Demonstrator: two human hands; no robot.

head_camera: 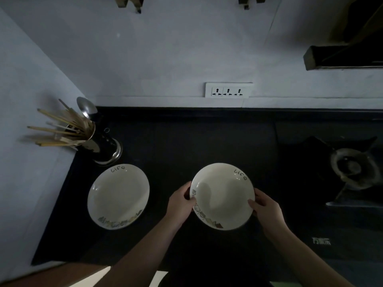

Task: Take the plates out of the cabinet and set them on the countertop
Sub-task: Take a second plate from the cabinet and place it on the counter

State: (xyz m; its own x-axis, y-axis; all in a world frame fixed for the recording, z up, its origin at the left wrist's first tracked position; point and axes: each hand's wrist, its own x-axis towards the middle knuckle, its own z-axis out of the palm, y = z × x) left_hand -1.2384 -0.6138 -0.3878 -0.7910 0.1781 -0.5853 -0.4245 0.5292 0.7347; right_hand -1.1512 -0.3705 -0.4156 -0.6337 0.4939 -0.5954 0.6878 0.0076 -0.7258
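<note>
At frame centre, a white plate (222, 195) is gripped at opposite rims by the left hand (180, 201) and right hand (264, 206) over the dark surface (176, 141). Another plate (118, 196) lies lower left. Glazed ceramic is judged stiff, slippery and breakable; rim holds suit.

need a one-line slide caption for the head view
Both hands, left hand and right hand, hold a white plate over the black countertop, beside a matching plate.
</note>
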